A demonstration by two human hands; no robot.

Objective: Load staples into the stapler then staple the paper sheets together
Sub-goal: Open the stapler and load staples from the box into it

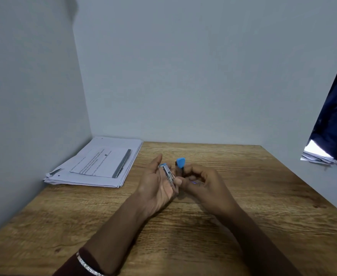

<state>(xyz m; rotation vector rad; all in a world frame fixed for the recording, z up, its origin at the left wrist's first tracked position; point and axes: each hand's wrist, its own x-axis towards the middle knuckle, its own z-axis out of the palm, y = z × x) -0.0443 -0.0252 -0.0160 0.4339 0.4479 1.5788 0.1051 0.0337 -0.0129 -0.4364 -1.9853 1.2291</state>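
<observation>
The stapler [168,174] is open above the tabletop [243,196], its metal channel in the grip of the left hand [155,184]. The right hand [201,182] pinches its raised blue top. Likely loading: staples must seat squarely before turning to the paper sheets [96,164], back-left.

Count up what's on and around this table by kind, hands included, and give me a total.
paper stacks: 2
stapler: 1
hands, left hand and right hand: 2
bracelet: 1
dark curtain: 1
Total: 7
</observation>
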